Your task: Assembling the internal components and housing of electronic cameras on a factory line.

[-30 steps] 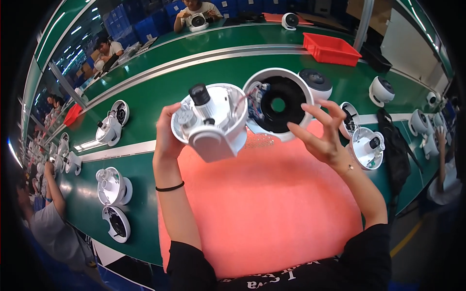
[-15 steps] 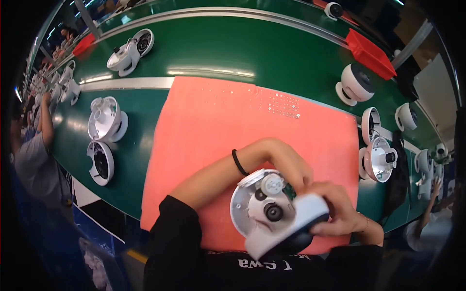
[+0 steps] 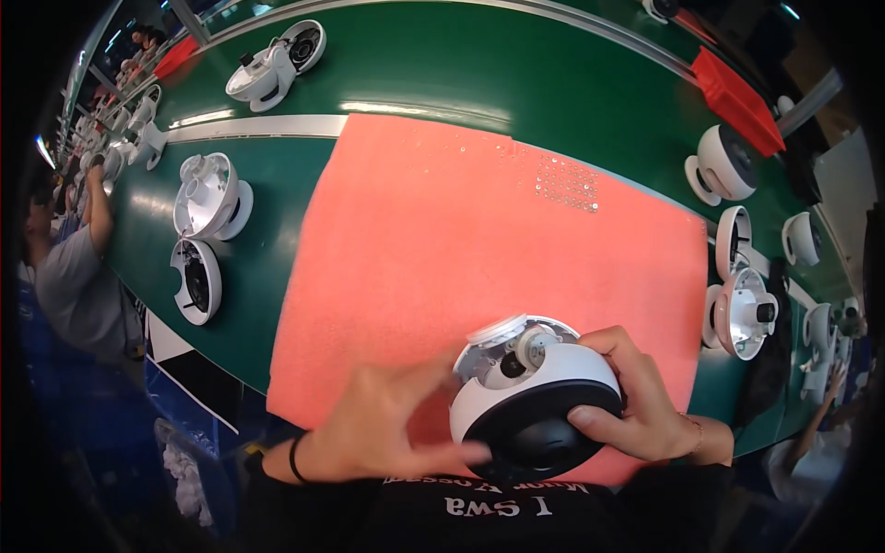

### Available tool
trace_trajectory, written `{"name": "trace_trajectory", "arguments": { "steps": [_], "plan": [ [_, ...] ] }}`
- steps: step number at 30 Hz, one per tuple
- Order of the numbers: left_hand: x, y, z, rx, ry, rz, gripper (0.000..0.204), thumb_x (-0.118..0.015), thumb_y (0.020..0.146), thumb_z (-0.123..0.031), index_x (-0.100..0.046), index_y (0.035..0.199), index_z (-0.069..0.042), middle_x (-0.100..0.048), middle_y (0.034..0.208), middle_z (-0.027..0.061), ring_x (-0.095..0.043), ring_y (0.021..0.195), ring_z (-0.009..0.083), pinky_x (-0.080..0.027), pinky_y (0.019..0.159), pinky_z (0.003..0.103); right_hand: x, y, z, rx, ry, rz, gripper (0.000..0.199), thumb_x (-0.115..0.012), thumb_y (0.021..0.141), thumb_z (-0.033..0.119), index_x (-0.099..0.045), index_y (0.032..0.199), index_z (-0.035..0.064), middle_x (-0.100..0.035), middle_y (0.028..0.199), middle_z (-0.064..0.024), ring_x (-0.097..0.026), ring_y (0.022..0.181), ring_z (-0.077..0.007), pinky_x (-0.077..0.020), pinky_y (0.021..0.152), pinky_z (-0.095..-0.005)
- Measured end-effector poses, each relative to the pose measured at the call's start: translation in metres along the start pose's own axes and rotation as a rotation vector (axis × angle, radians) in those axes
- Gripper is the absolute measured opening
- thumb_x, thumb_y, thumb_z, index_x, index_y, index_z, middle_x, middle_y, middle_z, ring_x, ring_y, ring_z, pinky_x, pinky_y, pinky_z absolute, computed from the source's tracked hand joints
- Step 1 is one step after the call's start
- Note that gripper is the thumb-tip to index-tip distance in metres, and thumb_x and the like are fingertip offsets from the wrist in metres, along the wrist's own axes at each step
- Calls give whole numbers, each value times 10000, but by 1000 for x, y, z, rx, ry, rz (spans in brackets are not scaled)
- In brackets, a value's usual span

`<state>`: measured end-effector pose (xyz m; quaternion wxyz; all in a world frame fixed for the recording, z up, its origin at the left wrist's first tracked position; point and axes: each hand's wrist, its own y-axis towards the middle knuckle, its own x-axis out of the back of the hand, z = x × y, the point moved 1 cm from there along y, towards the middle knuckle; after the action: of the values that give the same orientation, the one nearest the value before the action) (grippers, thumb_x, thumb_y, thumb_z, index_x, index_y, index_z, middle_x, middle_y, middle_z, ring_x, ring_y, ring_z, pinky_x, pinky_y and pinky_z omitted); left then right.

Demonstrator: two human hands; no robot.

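White plastic framed the black front of a rounded cover (image 3: 544, 419), which sat tilted against an open shell (image 3: 473, 369) whose gear (image 3: 534, 348) showed through the gap on the far side. The step in hand looked like fitting the cover over the shell, and it seemed only partly done, since the inside lay bare along that gap. What the next move called for, by the look of it, was turning the 2 parts until their rims met evenly, then pressing them together. The right hand (image 3: 641, 415) was grasping the cover at its right side, thumb laid on the black front and fingers curled over the white edge. The left hand (image 3: 383, 415) was open and blurred, with no clear grip, at the left of the cover; whether its fingertips touched the plastic, I could not tell. So the 2 parts sat between the hands, over the near portion of the pink mat (image 3: 461, 240) and close to the black shirt (image 3: 654, 516). Small shiny screws (image 3: 567, 182) lay in rows toward the far edge of the mat, well apart from the hands, while 1 open casing (image 3: 205, 198) stood on the green table (image 3: 258, 304) to the left
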<state>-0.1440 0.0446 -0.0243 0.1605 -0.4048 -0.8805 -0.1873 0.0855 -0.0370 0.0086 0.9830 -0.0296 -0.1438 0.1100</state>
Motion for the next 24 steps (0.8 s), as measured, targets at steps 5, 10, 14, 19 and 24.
{"name": "trace_trajectory", "arguments": {
  "steps": [5,10,14,19,24],
  "plan": [
    [-8,-12,-25,64,192,-8,661,-805,618,-329,-570,1080,80,-662,831,176,-682,739,236,-526,639,276,3,2,1,-4,-40,20,497,-699,784,170,-403,1147,4,-618,941,-159,-637,864,-212,-504,728,-302],
    [-6,-9,-18,3,400,-64,509,-764,650,-454,-602,735,21,-570,539,73,-570,426,196,-444,398,269,17,17,11,56,-298,14,322,-731,740,196,-554,920,-4,-604,760,-118,-615,634,-198,-483,548,-281],
    [1,-3,-19,71,467,38,517,-731,665,-496,-545,587,-21,-471,408,54,-514,356,223,-422,378,291,24,40,10,34,-465,77,300,-616,821,293,-568,759,3,-529,618,-126,-533,526,-260,-405,489,-329],
    [1,5,-20,125,430,123,488,-729,679,-464,-557,600,-14,-481,418,60,-520,364,231,-430,387,298,32,52,-2,131,-590,172,337,-518,868,318,-553,715,21,-504,585,-125,-521,533,-293,-385,490,-377],
    [-2,8,-21,128,417,92,463,-736,678,-438,-566,611,-13,-498,435,57,-531,376,226,-433,389,302,35,51,-7,278,-690,100,332,-497,875,320,-560,701,45,-482,561,-104,-510,515,-293,-378,471,-390]
  ]
}}
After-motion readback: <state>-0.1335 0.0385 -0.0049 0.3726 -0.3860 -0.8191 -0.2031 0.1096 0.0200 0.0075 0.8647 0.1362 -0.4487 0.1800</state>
